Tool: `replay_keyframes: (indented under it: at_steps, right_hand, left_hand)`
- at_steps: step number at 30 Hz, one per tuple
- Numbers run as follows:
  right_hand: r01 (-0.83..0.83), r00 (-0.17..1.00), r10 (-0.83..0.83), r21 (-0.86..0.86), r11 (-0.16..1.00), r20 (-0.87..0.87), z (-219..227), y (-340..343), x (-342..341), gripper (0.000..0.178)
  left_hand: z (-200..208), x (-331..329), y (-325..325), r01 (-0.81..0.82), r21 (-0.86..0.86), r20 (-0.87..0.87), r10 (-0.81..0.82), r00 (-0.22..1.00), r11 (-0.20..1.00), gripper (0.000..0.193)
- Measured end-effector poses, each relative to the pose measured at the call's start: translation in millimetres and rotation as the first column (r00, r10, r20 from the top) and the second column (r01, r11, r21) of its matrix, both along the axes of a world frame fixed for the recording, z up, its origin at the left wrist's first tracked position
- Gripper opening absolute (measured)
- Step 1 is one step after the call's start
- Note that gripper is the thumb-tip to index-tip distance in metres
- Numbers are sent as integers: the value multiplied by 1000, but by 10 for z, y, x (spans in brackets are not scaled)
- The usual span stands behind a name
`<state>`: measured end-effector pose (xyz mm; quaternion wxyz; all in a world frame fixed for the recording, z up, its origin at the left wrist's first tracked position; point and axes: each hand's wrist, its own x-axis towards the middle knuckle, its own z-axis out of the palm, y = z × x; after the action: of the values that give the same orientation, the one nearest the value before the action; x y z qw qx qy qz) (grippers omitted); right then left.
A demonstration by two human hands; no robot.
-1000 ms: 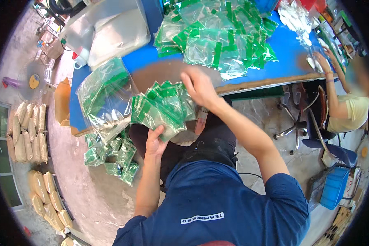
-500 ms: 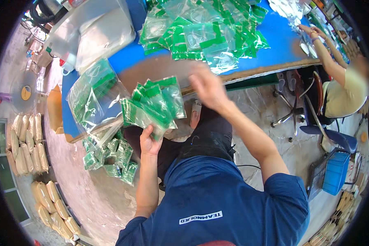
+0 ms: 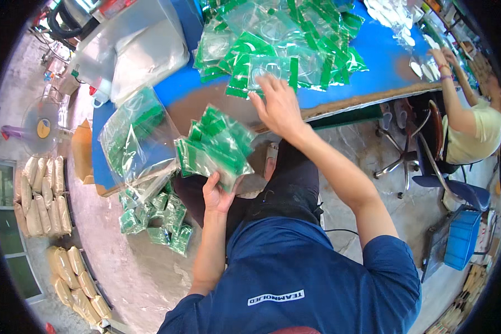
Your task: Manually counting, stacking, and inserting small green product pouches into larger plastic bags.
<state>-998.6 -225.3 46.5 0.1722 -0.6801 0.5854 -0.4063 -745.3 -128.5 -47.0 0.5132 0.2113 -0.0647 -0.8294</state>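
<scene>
My left hand (image 3: pixel 219 196) is closed round the lower edge of a fanned stack of green and clear plastic packets (image 3: pixel 220 142), held above my lap. Up at the table's near edge, my right hand (image 3: pixel 281 108) has its fingers apart and holds nothing. Its fingertips reach the nearest packet of a large heap of similar packets (image 3: pixel 317 36); whether they touch it I cannot tell. Left of the held stack, a big clear plastic bag (image 3: pixel 131 136) with green packets inside lies over the table corner.
More bagged packets (image 3: pixel 170 217) lie low beside my left leg. A translucent bin (image 3: pixel 150 55) stands at the table's back left. On the right, a co-worker (image 3: pixel 473 131) reaches over white pieces (image 3: pixel 426 69) on the blue table (image 3: pixel 339 92). A blue crate (image 3: pixel 462 239) stands behind the co-worker's chair.
My right hand has reached forward to the heap's near packets. The held stack has shifted slightly right, still in my left hand. The co-worker's arms have moved.
</scene>
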Motion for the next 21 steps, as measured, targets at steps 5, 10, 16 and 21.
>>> replay_keyframes:
  at_steps: [5, 10, 16, 21]
  right_hand:
    - [17, 848, -94, -150, 989, -522, -339, 121, 132, 58]
    - [-231, 941, 189, -124, 965, -281, -247, 492, 244, 39]
    - [-422, 890, 437, -125, 898, 129, -254, 290, 445, 19]
    - [-257, 930, 280, -121, 959, 237, -42, -304, 519, 14]
  left_hand:
    - [-92, 297, 120, -64, -91, 21, 67, 998, 994, 71]
    - [-182, 466, 95, -13, -124, 36, 18, 999, 992, 67]
    - [51, 441, 47, -47, -93, 118, 58, 991, 995, 67]
    - [81, 352, 60, -60, -84, 159, 72, 985, 995, 67]
